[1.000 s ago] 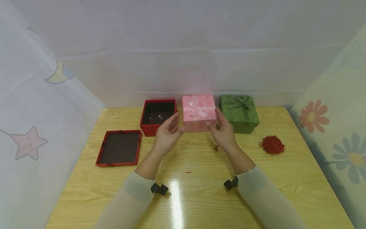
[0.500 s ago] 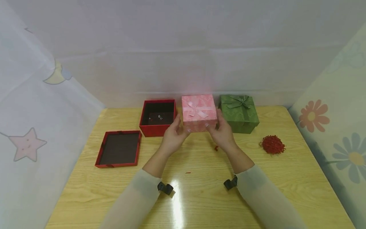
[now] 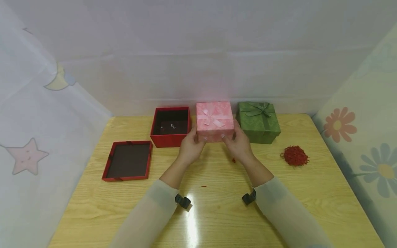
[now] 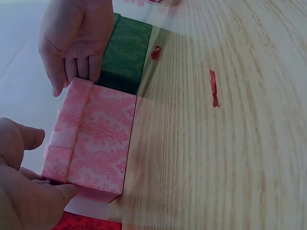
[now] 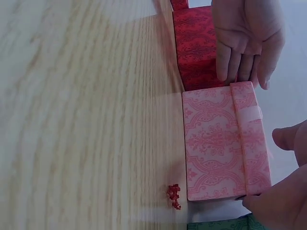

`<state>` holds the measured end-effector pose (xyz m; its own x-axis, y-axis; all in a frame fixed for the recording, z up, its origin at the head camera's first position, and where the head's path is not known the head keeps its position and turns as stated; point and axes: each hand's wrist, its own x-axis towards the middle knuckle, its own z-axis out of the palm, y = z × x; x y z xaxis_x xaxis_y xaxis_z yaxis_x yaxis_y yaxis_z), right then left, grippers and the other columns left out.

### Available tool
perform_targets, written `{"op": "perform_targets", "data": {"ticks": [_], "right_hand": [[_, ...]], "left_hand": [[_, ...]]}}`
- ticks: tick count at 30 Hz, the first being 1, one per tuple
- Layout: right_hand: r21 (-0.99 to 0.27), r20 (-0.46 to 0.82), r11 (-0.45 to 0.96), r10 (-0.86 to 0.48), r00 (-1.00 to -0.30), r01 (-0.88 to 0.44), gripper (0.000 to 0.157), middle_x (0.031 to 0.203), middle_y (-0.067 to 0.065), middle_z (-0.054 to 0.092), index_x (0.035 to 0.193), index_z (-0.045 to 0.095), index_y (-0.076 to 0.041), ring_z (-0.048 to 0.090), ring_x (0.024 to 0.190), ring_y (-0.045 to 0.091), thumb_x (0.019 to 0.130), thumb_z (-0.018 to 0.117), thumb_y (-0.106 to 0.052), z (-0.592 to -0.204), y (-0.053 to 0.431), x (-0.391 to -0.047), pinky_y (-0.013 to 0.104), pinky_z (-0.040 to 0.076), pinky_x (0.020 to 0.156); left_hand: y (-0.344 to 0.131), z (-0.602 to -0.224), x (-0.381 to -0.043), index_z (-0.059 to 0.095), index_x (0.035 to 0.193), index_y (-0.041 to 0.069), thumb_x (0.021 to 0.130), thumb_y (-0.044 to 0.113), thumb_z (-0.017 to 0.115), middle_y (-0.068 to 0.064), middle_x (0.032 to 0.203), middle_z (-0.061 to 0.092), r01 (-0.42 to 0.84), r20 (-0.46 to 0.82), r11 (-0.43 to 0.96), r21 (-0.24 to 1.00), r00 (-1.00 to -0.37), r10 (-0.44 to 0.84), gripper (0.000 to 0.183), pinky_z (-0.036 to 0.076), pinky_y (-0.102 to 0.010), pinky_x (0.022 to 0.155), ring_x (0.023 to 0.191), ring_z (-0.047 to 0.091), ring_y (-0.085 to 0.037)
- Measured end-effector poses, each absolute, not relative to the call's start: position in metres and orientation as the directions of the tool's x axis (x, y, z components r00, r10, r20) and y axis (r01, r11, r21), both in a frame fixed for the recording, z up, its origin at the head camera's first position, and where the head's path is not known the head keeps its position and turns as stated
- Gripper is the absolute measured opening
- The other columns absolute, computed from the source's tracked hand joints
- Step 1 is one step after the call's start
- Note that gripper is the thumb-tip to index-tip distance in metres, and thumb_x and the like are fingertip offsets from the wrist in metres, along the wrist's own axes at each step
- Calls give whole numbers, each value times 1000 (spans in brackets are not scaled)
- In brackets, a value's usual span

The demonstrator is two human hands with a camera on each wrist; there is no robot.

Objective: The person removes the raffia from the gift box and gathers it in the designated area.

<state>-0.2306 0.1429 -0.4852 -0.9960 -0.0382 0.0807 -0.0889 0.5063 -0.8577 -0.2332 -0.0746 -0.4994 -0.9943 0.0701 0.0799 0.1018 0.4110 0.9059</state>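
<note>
A pink gift box [image 3: 215,119] with a pale pink ribbon bow on its lid stands at the back of the table, lid on. My left hand [image 3: 190,147] holds its left side, thumb along the front face and fingers round the side. On the opposite side my right hand [image 3: 240,146] grips it likewise, thumb at the front. Close-up in the left wrist view, the left thumb and fingers [image 4: 67,190] press near the lid's lower edge. The right thumb [image 5: 261,203] touches the lid seam in the right wrist view.
An open red box [image 3: 169,140] with small scraps inside stands left of the pink one. Its lid [image 3: 130,162] lies upturned nearer the front. To the right stand a lidded green gift box [image 3: 258,122] and a heap of red shredded paper [image 3: 295,156]. Stray red shreds [image 4: 214,88] lie on the wooden table [image 3: 217,220].
My left hand has moved right, from beside the red box to the pink box's left side. Both hands have closed in on the pink box, which stays about where it was.
</note>
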Motion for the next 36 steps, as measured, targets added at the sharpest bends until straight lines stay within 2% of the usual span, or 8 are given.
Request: {"op": "perform_targets", "data": {"ticks": [4, 8, 14, 20, 23, 25, 31, 36], "right_hand": [[-847, 100, 523, -19, -995, -95, 83, 161, 20, 40, 165, 21, -4, 47, 142, 37, 100, 69, -25, -486, 142, -230, 49, 45, 114], [-828, 117, 554, 19, -993, -87, 75, 147, 23, 56, 162, 32, -4, 54, 136, 35, 99, 68, -23, -486, 142, -229, 48, 47, 112], [-814, 128, 577, 69, -989, -65, 62, 143, 19, 60, 155, 46, -4, 58, 131, 32, 99, 64, -23, -488, 145, -226, 50, 53, 105], [-790, 206, 602, 89, -975, -112, 48, 128, 18, 69, 142, 61, -3, 72, 108, 30, 97, 68, -18, -489, 150, -224, 44, 63, 82], [-786, 232, 602, 79, -970, -139, 44, 117, 20, 73, 138, 65, -2, 76, 87, 29, 96, 69, -15, -489, 153, -222, 38, 61, 64], [-776, 249, 612, 73, -966, -154, 42, 112, 20, 74, 135, 67, -1, 76, 80, 27, 96, 70, -13, -489, 154, -220, 36, 59, 59], [-728, 316, 652, 45, -948, -212, 39, 110, 21, 74, 129, 71, 0, 76, 91, 32, 92, 74, -10, -491, 155, -209, 48, 64, 72], [-731, 312, 640, 6, -950, -236, 38, 118, 22, 71, 128, 71, 2, 76, 93, 33, 92, 72, -7, -489, 158, -198, 46, 64, 69]], "left_hand": [[-75, -500, -232, 34, 160, 1, 100, 18, 67, -11, 166, 34, 102, 90, 438, 893, -995, 48, 70, 41, -39, 117, 147, 39, -24], [-76, -502, -230, 38, 159, 4, 100, 18, 67, -10, 164, 37, 125, 119, 465, 876, -992, 42, 67, 42, -38, 116, 145, 43, -22], [-79, -502, -225, 47, 155, 7, 98, 14, 67, -12, 156, 49, 160, 171, 499, 852, -985, 24, 61, 50, -40, 109, 135, 56, -25], [-86, -499, -219, 55, 149, 11, 98, 18, 71, -5, 147, 58, 134, 146, 497, 857, -989, 15, 54, 54, -38, 105, 126, 63, -21], [-91, -499, -217, 59, 146, 13, 99, 20, 71, -5, 139, 65, 139, 148, 498, 856, -989, 21, 49, 56, -40, 102, 122, 66, -20], [-93, -499, -215, 61, 144, 14, 99, 21, 72, -5, 136, 67, 133, 138, 495, 859, -990, 26, 47, 55, -41, 102, 121, 66, -19], [-102, -497, -209, 67, 137, 14, 97, 23, 75, -5, 129, 71, 111, 105, 490, 865, -994, 40, 42, 57, -42, 99, 117, 68, -20], [-108, -495, -202, 71, 133, 15, 96, 25, 77, -6, 127, 72, 121, 109, 514, 849, -993, 53, 39, 57, -45, 98, 120, 66, -25]]}}
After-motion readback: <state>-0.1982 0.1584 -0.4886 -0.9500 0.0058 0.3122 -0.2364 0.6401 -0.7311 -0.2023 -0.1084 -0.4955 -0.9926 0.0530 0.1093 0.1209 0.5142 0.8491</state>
